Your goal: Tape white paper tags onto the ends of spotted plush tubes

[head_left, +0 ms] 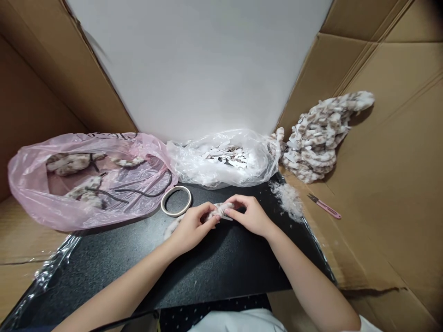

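Between my two hands is a fluffy white-and-brown plush piece (219, 210), held just above the black tabletop (221, 263). My left hand (195, 228) pinches it with thumb and fingers, and part of the fluffy strip (170, 228) trails out on the far side of that hand. My right hand (251, 214) grips the other end, thumb against fingers. A small flat white piece (226, 217) sticks out beneath the right fingertips; most of it is hidden. Close behind my left hand lies a roll of tape (176, 201).
A pink plastic bag (31, 184) with plush pieces and dark cords lies at left. Behind my hands, a clear bag (194, 173) holds white tags (228, 156). At right are a plush pile (314, 138), loose fluff (288, 200) and pink thread snips (324, 206). Cardboard walls (391, 152) stand around.
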{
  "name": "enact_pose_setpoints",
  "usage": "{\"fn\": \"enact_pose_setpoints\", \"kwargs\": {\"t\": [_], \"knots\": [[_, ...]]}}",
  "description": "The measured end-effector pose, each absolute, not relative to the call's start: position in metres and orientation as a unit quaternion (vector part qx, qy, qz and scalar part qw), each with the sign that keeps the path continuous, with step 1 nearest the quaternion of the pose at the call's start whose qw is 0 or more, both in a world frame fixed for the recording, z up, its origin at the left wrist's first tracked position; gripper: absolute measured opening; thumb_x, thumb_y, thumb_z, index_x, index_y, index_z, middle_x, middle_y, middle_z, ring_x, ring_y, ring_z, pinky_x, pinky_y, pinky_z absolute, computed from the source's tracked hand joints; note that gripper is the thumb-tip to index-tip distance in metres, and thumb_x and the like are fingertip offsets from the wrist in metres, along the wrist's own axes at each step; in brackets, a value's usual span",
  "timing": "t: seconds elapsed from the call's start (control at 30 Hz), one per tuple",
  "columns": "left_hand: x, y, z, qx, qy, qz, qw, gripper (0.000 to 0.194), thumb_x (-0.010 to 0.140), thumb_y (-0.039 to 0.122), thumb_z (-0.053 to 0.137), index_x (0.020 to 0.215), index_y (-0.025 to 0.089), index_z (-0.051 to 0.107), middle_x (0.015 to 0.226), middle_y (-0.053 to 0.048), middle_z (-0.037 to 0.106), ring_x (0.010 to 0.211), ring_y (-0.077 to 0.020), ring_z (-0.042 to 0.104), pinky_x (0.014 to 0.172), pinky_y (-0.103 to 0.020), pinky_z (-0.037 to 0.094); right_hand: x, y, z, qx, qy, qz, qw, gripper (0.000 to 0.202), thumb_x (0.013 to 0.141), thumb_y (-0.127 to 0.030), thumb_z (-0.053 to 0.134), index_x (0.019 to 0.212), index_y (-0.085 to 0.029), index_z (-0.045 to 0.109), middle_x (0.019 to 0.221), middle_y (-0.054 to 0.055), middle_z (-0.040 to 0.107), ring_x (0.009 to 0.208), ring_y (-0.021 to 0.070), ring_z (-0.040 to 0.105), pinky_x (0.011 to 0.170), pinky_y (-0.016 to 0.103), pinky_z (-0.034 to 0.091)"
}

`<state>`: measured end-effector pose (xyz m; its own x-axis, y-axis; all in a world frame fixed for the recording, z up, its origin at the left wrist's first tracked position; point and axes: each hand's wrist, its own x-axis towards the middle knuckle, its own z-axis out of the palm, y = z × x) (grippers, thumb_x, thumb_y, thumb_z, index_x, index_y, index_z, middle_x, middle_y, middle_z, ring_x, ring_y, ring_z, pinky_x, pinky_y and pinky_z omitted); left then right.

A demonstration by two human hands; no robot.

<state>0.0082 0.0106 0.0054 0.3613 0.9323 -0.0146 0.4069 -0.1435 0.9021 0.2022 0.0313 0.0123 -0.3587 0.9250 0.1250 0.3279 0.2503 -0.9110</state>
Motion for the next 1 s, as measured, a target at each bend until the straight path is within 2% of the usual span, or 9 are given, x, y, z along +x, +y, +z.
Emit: {"fn": "enact_pose_setpoints", "kwargs": {"t": [0.1, 0.2, 0.3, 0.37, 0.5, 0.63, 0.73, 0.87, 1.0], "knots": [[0.009, 0.009, 0.004, 0.661, 0.464, 0.313, 0.5, 0.025, 0.088, 0.04, 0.055, 0.083, 0.016, 0.058, 0.069, 0.0, 0.06, 0.062, -0.0131, 0.055, 0.058, -0.022, 0.041, 0.194, 0.029, 0.005, -0.417, -0.658, 0.504, 0.373, 0.012, 0.076, -0.024, 0.068, 0.085, -0.018, 0.069, 0.082, 0.003, 0.072, 0.075, 0.0175, 0.065, 0.073, 0.03, 0.05], [0.008, 0.01, 0.004, 0.626, 0.462, 0.312, 0.545, 0.027, 0.086, 0.042, 0.058, 0.086, 0.015, 0.058, 0.068, 0.0, 0.059, 0.058, -0.0107, 0.052, 0.052, -0.02, 0.038, 0.189, 0.028, 0.0, -0.405, -0.607, 0.566, 0.384, 0.017, 0.069, -0.028, 0.074, 0.082, -0.018, 0.069, 0.08, 0.003, 0.072, 0.075, 0.0187, 0.066, 0.074, 0.032, 0.052], [0.006, 0.014, 0.003, 0.584, 0.452, 0.293, 0.607, 0.032, 0.08, 0.044, 0.065, 0.091, 0.015, 0.056, 0.073, 0.0, 0.059, 0.058, -0.0096, 0.053, 0.052, -0.019, 0.04, 0.191, 0.031, 0.0, -0.431, -0.565, 0.559, 0.427, 0.021, 0.062, -0.03, 0.079, 0.075, -0.018, 0.068, 0.073, 0.002, 0.071, 0.07, 0.0183, 0.065, 0.071, 0.032, 0.052], [0.003, 0.017, 0.002, 0.569, 0.45, 0.268, 0.634, 0.035, 0.079, 0.048, 0.064, 0.087, 0.015, 0.055, 0.073, 0.0, 0.059, 0.056, -0.0091, 0.053, 0.053, -0.02, 0.041, 0.195, 0.034, 0.001, -0.449, -0.526, 0.54, 0.479, 0.021, 0.061, -0.031, 0.079, 0.074, -0.018, 0.068, 0.073, 0.003, 0.071, 0.069, 0.018, 0.064, 0.07, 0.032, 0.052], [-0.001, 0.02, 0.001, 0.607, 0.461, 0.25, 0.597, 0.041, 0.085, 0.055, 0.052, 0.077, 0.015, 0.054, 0.059, 0.004, 0.048, 0.046, -0.0069, 0.04, 0.044, -0.018, 0.03, 0.2, 0.037, 0.002, -0.449, -0.471, 0.528, 0.546, 0.024, 0.06, -0.031, 0.081, 0.077, -0.019, 0.068, 0.078, 0.003, 0.071, 0.074, 0.0187, 0.064, 0.076, 0.032, 0.052], [-0.001, 0.019, 0.005, 0.641, 0.444, 0.274, 0.563, 0.039, 0.086, 0.052, 0.052, 0.074, 0.015, 0.056, 0.058, 0.005, 0.039, 0.05, -0.0081, 0.031, 0.043, -0.02, 0.022, 0.195, 0.036, -0.004, -0.433, -0.459, 0.582, 0.513, 0.029, 0.059, -0.033, 0.082, 0.081, -0.018, 0.07, 0.081, 0.003, 0.072, 0.077, 0.0183, 0.065, 0.081, 0.033, 0.051], [0.0, 0.02, 0.007, 0.652, 0.432, 0.279, 0.558, 0.037, 0.088, 0.05, 0.049, 0.079, 0.015, 0.058, 0.061, 0.004, 0.04, 0.053, -0.009, 0.031, 0.045, -0.02, 0.023, 0.192, 0.036, -0.01, -0.432, -0.445, 0.602, 0.502, 0.029, 0.062, -0.036, 0.08, 0.082, -0.017, 0.071, 0.08, 0.003, 0.072, 0.072, 0.0165, 0.064, 0.074, 0.031, 0.052], [-0.003, 0.023, 0.005, 0.673, 0.436, 0.276, 0.53, 0.037, 0.089, 0.049, 0.046, 0.079, 0.015, 0.058, 0.061, 0.004, 0.041, 0.054, -0.0095, 0.032, 0.046, -0.019, 0.024, 0.191, 0.036, -0.012, -0.443, -0.5, 0.56, 0.491, 0.024, 0.067, -0.035, 0.075, 0.081, -0.016, 0.071, 0.077, 0.004, 0.072, 0.065, 0.0164, 0.062, 0.066, 0.03, 0.051], [-0.004, 0.024, 0.0, 0.699, 0.461, 0.256, 0.484, 0.039, 0.09, 0.049, 0.046, 0.07, 0.016, 0.052, 0.059, 0.004, 0.044, 0.052, -0.0098, 0.04, 0.047, -0.02, 0.03, 0.191, 0.029, -0.01, -0.483, -0.6, 0.377, 0.514, 0.01, 0.071, -0.024, 0.069, 0.078, -0.017, 0.069, 0.08, 0.005, 0.071, 0.074, 0.0193, 0.064, 0.071, 0.031, 0.05]]}}
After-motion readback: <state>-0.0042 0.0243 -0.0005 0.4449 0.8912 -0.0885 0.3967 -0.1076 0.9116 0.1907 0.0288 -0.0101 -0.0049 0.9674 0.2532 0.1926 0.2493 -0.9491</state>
